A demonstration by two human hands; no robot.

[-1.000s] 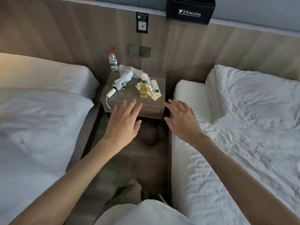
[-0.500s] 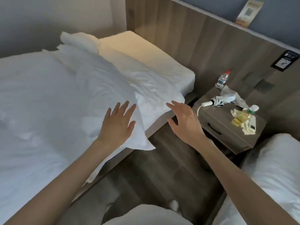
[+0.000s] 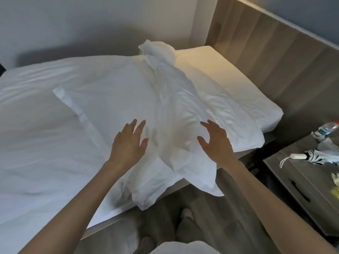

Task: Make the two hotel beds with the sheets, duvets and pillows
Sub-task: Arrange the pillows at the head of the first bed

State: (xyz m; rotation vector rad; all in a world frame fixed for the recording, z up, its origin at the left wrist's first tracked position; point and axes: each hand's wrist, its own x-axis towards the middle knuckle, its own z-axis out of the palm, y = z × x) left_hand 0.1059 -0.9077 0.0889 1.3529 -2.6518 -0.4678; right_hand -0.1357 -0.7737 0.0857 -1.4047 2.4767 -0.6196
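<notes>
White pillows [image 3: 113, 99] lie piled at the near edge of the bed [image 3: 36, 143], close to its head corner; the front one overhangs that edge. Both hands are spread, fingers straight, grasping nothing. The left hand [image 3: 128, 145] is over the spot where the two pillows overlap, and the right hand [image 3: 214, 143] is over the front pillow's creased top. Whether the palms touch the cloth cannot be told. Crumpled linen [image 3: 157, 52] sits toward the bed's far edge. Beside the head corner, a nightstand [image 3: 302, 182] carries a bottle [image 3: 326, 128] and a folded umbrella [image 3: 311, 156].

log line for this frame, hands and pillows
phase: pre-grasp | left hand: open over flat pillow | right hand: open over crumpled pillow | contact: unclear | grasp: none
</notes>
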